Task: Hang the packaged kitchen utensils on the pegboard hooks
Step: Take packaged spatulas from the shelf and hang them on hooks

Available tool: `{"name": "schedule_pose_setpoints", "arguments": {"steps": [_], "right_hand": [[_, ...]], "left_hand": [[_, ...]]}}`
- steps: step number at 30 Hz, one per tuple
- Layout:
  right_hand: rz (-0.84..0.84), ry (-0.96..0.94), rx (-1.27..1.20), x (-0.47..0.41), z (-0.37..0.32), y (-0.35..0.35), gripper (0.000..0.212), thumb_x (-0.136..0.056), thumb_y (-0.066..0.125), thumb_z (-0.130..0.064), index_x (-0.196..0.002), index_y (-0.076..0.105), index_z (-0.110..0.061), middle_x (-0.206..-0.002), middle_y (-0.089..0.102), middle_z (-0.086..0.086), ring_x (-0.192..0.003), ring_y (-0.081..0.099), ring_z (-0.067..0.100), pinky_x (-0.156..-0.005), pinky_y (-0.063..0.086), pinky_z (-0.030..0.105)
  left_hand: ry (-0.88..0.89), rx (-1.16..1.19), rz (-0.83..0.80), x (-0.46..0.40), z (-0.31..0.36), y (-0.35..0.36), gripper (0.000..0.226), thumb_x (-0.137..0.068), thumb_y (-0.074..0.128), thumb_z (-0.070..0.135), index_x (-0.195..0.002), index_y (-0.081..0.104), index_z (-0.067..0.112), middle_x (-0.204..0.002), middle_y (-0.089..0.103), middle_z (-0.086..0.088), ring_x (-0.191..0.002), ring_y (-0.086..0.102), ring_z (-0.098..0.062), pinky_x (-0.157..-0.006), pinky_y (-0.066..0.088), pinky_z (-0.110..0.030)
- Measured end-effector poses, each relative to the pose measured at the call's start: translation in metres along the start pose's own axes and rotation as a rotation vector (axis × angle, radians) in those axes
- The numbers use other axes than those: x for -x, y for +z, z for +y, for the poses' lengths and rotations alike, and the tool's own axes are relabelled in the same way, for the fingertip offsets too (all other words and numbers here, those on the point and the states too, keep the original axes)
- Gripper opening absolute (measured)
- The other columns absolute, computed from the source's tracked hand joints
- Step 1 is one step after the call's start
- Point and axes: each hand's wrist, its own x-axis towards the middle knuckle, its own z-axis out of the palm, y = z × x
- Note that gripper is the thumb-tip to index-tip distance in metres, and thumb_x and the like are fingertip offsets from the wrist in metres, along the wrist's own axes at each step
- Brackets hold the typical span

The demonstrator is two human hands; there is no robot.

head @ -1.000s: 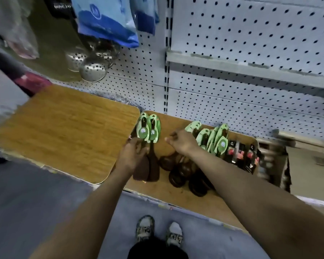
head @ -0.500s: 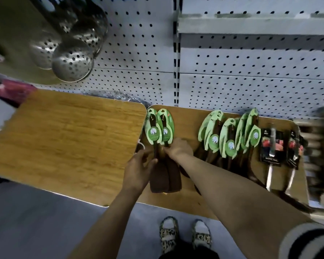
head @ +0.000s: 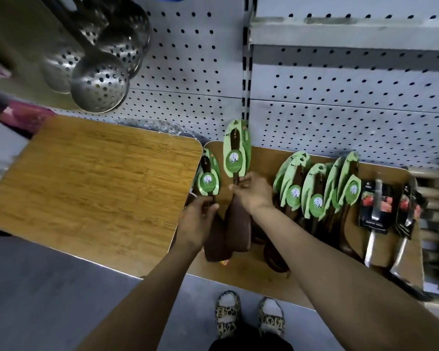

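Two spatulas gripped, right hand lifting one, left clutching another; cards could snag, miss hooks.

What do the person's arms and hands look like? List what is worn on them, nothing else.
Both forearms are bare from the bottom edge of the frame to the wrist; no sleeve shows on either. The left hand and the right hand wear no gloves. No watch, bracelet or ring can be made out, though the picture is soft. No markings show.
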Motion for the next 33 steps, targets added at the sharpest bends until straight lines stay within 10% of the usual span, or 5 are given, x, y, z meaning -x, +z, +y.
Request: {"name": "schedule_pose_setpoints", "arguments": {"steps": [8,13,20,25,33], "right_hand": [[-0.014,-0.117,-0.156,0.041,0.018,-0.059,0.022,-0.083,0.08,-0.021,-0.092,0.06,-0.021,-0.079,0.063,-0.011,-0.074,0.06,0.001,-0.063,0.042,0.012],[-0.003,-0.061,-0.204,0.047,0.038,-0.082,0.019,-0.083,0.08,-0.023,-0.089,0.062,-0.025,-0.079,0.069,-0.002,-0.076,0.069,0.016,-0.075,0.057,0.035],[0.013,-0.016,-0.223,0.049,0.056,-0.094,0.017,-0.083,0.08,-0.025,-0.091,0.065,-0.027,-0.08,0.075,0.002,-0.073,0.073,0.024,-0.072,0.06,0.046],[-0.002,-0.009,-0.265,0.051,0.064,-0.095,0.018,-0.083,0.08,-0.022,-0.09,0.065,-0.027,-0.079,0.075,0.001,-0.072,0.072,0.019,-0.068,0.056,0.033],[-0.043,0.0,-0.289,0.058,0.064,-0.108,0.017,-0.083,0.08,-0.02,-0.087,0.064,-0.026,-0.079,0.074,-0.003,-0.078,0.071,0.017,-0.075,0.053,0.032]], "left_hand": [[-0.231,0.026,0.036,-0.028,0.003,0.043,0.047,-0.091,0.059,0.044,-0.13,0.053,0.017,-0.129,0.06,-0.013,-0.122,0.054,-0.035,-0.102,0.044,-0.043],[-0.183,-0.192,0.006,-0.017,-0.017,0.069,0.05,-0.091,0.055,0.048,-0.133,0.055,0.02,-0.139,0.053,-0.01,-0.125,0.047,-0.034,-0.104,0.04,-0.044],[-0.222,-0.046,0.167,-0.012,-0.015,0.082,0.036,-0.087,0.064,0.044,-0.11,0.06,0.017,-0.11,0.065,-0.008,-0.107,0.058,-0.029,-0.088,0.048,-0.04],[-0.4,-0.041,0.194,-0.029,0.011,0.085,0.05,-0.084,0.072,0.033,-0.119,0.043,0.012,-0.12,0.059,-0.017,-0.115,0.055,-0.038,-0.091,0.046,-0.061],[-0.449,-0.088,0.12,-0.019,0.011,0.084,0.051,-0.083,0.074,0.03,-0.122,0.049,0.012,-0.117,0.064,-0.014,-0.116,0.056,-0.035,-0.094,0.047,-0.048]]}}
